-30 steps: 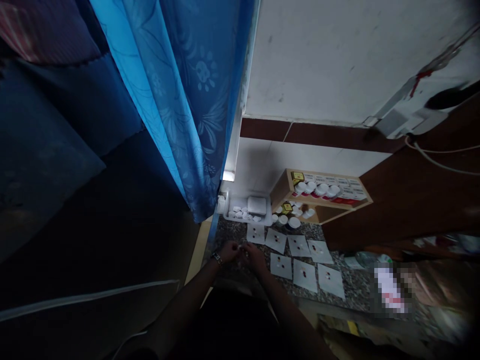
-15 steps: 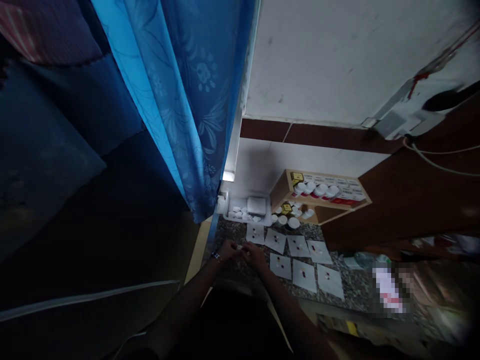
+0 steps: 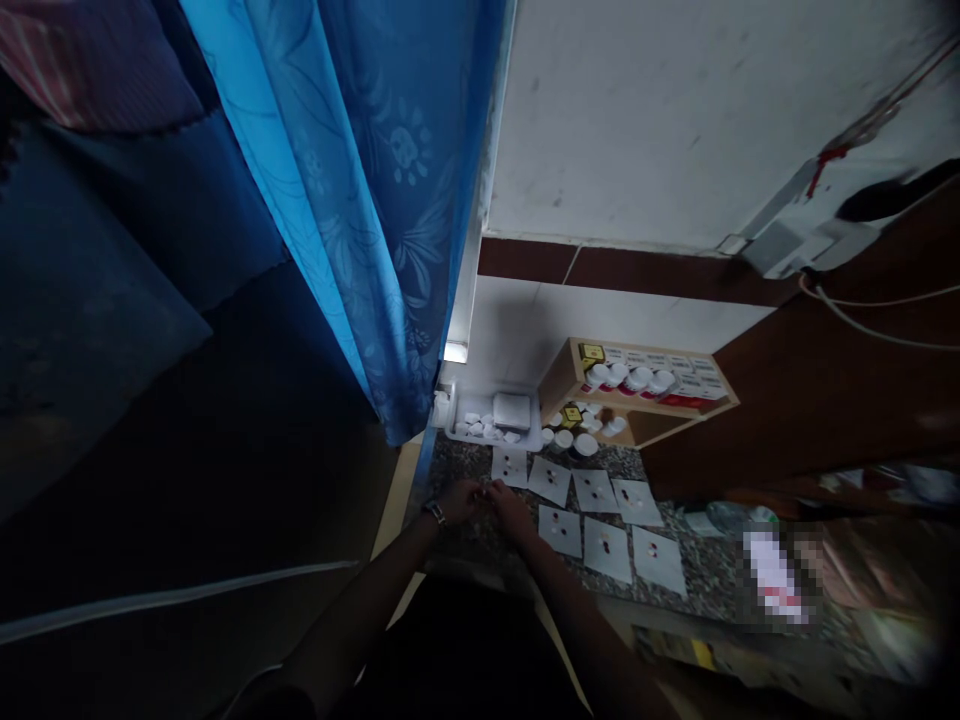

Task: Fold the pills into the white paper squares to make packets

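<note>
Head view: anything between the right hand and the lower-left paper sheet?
Nothing visible: only a strip of speckled granite countertop lies between the right hand and the lower-left paper sheet.

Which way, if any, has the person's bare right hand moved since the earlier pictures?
Yes, a little: the bare right hand has moved forward, closer to the nearest white paper square on the speckled granite counter.

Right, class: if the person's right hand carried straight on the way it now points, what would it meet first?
The bare right hand would probably meet the fingertips of the bare left hand first, though depth is hard to judge. Just past them lies a white paper sheet.
</note>
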Action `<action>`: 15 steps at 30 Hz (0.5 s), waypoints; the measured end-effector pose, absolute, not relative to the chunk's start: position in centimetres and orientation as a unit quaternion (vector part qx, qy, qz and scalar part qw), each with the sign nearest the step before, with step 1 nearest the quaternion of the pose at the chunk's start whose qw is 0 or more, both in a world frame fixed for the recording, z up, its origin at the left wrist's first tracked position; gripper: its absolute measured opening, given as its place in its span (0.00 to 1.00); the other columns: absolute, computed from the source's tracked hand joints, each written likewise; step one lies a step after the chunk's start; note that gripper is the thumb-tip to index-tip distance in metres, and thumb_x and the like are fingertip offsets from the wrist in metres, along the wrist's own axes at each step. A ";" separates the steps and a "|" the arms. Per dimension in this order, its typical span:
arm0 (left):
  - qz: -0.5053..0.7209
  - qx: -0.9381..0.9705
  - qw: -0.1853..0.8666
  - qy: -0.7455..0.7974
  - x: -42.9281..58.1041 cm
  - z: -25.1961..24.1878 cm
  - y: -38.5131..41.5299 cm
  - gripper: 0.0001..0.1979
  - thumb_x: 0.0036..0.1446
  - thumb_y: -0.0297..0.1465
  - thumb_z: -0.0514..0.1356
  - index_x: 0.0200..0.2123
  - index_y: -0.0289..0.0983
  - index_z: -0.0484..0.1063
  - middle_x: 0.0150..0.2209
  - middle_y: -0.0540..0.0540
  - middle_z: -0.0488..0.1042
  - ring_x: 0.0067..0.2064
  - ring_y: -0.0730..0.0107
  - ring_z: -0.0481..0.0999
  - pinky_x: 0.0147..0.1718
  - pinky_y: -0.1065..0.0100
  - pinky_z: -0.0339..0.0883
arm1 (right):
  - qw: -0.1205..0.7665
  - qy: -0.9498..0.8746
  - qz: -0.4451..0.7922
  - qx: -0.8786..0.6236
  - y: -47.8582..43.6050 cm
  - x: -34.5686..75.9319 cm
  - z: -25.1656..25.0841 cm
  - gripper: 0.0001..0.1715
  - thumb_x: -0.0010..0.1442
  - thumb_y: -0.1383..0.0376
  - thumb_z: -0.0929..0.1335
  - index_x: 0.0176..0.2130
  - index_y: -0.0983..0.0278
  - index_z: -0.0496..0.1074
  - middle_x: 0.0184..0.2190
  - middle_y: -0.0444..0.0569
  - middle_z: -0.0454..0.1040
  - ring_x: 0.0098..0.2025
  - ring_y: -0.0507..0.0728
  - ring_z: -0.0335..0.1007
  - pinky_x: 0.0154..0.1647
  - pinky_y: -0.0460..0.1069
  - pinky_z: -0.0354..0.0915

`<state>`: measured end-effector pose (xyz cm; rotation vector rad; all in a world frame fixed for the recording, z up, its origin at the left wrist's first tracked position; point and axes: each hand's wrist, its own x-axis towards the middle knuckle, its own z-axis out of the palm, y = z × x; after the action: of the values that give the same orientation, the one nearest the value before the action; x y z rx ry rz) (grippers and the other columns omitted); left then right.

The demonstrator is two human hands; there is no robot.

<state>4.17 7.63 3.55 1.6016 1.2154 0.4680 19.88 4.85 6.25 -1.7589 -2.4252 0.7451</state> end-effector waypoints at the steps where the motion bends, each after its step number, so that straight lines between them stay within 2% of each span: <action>1: 0.182 0.678 0.504 0.503 4.1 3.6 7.9 0.04 0.45 0.26 0.59 0.24 0.33 0.74 0.24 0.48 0.73 0.28 0.70 0.67 0.31 0.70 0.60 | 0.031 -0.785 0.240 -0.570 4.8 19.8 6.2 0.11 0.63 0.64 0.59 0.41 0.61 0.68 0.43 0.49 0.68 0.39 0.52 0.67 0.34 0.45 0.55; 6: 0.204 0.629 0.544 0.516 4.4 3.5 8.3 0.06 0.44 0.29 0.61 0.19 0.33 0.71 0.19 0.51 0.70 0.25 0.72 0.66 0.28 0.72 0.59 | 0.096 -0.764 0.258 -0.584 4.9 20.1 5.9 0.09 0.61 0.64 0.61 0.39 0.63 0.68 0.45 0.50 0.68 0.38 0.52 0.68 0.34 0.45 0.57; 10: 0.334 0.493 0.591 0.544 5.5 3.3 8.0 0.05 0.42 0.29 0.64 0.21 0.33 0.71 0.21 0.51 0.71 0.27 0.73 0.69 0.28 0.73 0.62 | 0.203 -0.707 0.317 -0.598 5.6 20.3 5.3 0.08 0.57 0.62 0.62 0.31 0.62 0.68 0.31 0.46 0.72 0.33 0.54 0.68 0.34 0.46 0.59; 13: 0.409 0.401 0.591 0.567 6.2 3.2 7.7 0.12 0.37 0.27 0.67 0.29 0.34 0.72 0.21 0.53 0.71 0.25 0.74 0.71 0.27 0.74 0.64 | 0.323 -0.605 0.381 -0.620 6.1 20.0 4.2 0.09 0.51 0.59 0.66 0.32 0.61 0.68 0.25 0.43 0.72 0.30 0.55 0.68 0.32 0.47 0.61; 15: 0.427 0.353 0.599 0.578 6.4 3.0 7.5 0.21 0.35 0.26 0.67 0.38 0.34 0.72 0.22 0.54 0.72 0.25 0.74 0.71 0.27 0.74 0.65 | 0.391 -0.513 0.423 -0.637 6.2 19.7 3.2 0.21 0.46 0.56 0.68 0.40 0.61 0.67 0.23 0.41 0.71 0.27 0.55 0.68 0.30 0.48 0.62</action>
<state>6.37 7.48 3.05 0.8194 1.3410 0.9900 19.67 6.23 3.19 -1.6177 -1.3025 1.0737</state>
